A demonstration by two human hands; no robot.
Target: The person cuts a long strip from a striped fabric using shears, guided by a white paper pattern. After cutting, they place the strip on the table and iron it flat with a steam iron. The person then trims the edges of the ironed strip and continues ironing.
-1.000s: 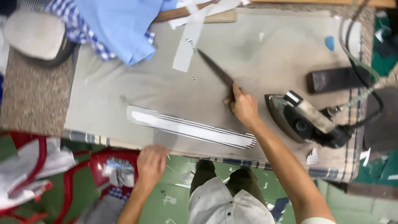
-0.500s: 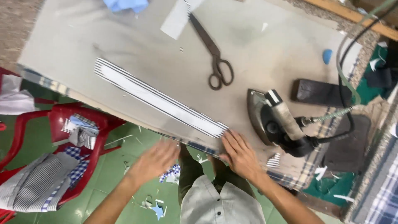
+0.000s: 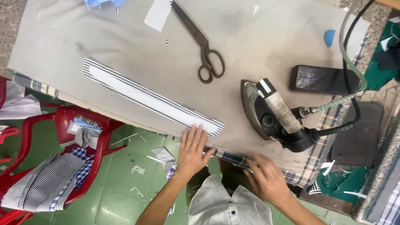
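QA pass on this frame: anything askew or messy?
Fabric scraps litter the green floor under the table edge, and the striped strip lies diagonally across the pressing cloth. Iron and scissors look undamaged.

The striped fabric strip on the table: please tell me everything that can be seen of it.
The striped fabric strip is long and narrow, white along its middle with dark stripes along both edges, and looks like thin cloth. It lies flat and diagonal on the grey padded table, near the front edge. Its blunt far end points up-left; its near end lies under the fingertips of the left hand, which rests palm down. Nothing else touches it.
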